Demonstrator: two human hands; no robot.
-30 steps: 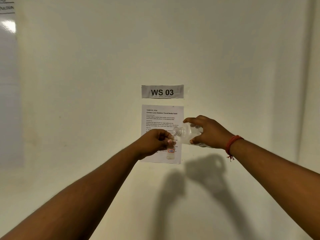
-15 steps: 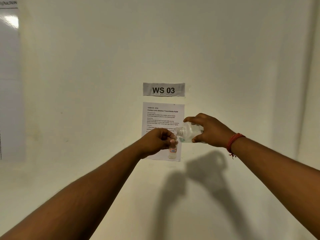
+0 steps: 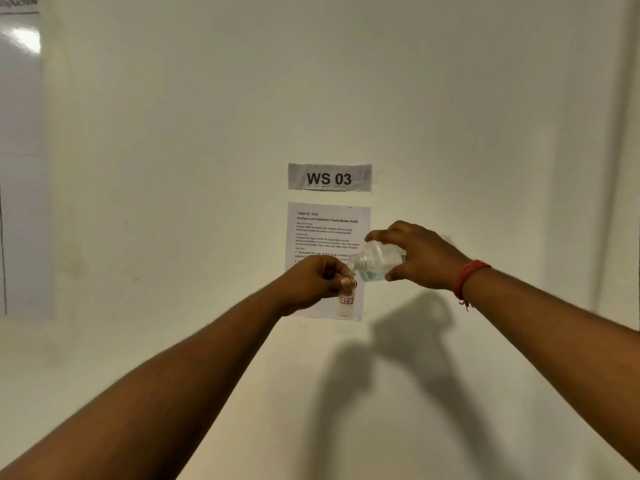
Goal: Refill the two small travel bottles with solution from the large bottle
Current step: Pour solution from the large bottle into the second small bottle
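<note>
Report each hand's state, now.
Left hand: closed on the small travel bottle.
Right hand: closed on the tilted large bottle.

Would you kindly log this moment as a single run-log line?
phase: pouring | left hand: holds small travel bottle upright | right hand: tips large bottle, mouth at small bottle's opening | second travel bottle: not in view

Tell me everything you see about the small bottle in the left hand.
The small travel bottle is clear plastic, held upright by its upper part in the left hand's grip. A white label with a red outline and handwritten letters sits on its body. Its mouth is hidden by fingers, just below the large bottle's threaded neck. Any fill level is unclear. Behind it hangs the instruction sheet.
</note>
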